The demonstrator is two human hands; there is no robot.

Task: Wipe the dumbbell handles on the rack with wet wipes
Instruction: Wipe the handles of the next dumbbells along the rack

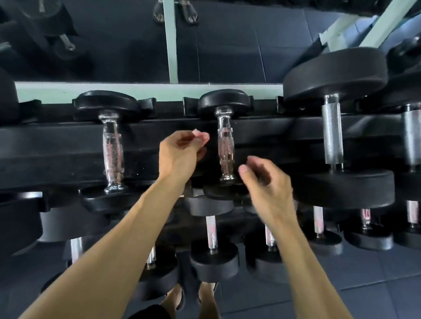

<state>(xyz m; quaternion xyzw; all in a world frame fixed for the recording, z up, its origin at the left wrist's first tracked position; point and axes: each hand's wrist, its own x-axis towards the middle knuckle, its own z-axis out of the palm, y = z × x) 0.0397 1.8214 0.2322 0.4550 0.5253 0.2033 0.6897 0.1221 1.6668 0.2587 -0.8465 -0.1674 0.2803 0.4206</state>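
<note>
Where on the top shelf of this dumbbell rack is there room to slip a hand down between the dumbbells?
The widest gap on the rack lies between the left small dumbbell and the middle one; the left hand hangs there now. The right hand fills the narrower gap before the big dumbbell. Further right it is crowded.

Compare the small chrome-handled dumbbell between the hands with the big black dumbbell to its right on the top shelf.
The small chrome-handled dumbbell has slim black heads; the big black dumbbell has much wider, thicker ones. The small one's handle is glossy and bulges mid-length; the big one's is a straight, matte grey knurled bar. Both lie on the black rack with handles running front to back.
</note>
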